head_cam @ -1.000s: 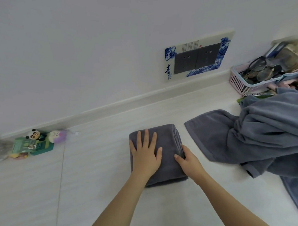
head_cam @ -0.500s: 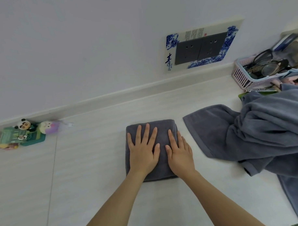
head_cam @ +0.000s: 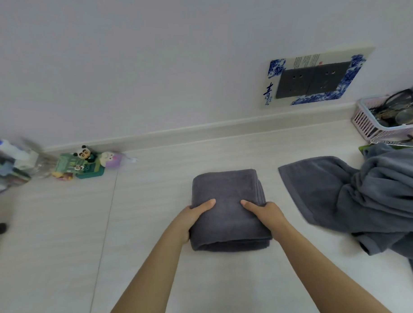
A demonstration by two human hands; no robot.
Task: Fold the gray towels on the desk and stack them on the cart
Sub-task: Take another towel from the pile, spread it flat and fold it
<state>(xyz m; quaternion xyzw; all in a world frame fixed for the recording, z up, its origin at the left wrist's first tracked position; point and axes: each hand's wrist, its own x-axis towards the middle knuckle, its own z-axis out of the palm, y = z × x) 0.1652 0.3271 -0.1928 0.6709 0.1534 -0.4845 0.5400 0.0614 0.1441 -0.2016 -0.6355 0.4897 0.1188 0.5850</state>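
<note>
Your palms no longer lie flat on top of the folded towel (head_cam: 228, 209). Your left hand (head_cam: 195, 219) now clasps its 9 o'clock side and your right hand (head_cam: 263, 213) its 3 o'clock side, thumbs on top and fingers tucked out of sight beneath. The bundle sits at the center of the surface (head_cam: 158, 275), squared and thick. That switch from pressing to gripping suggests the fold is finished and the lift comes next. The cart is not in view. At 3 o'clock the unfolded towels (head_cam: 366, 197) lie heaped, awaiting folding.
</note>
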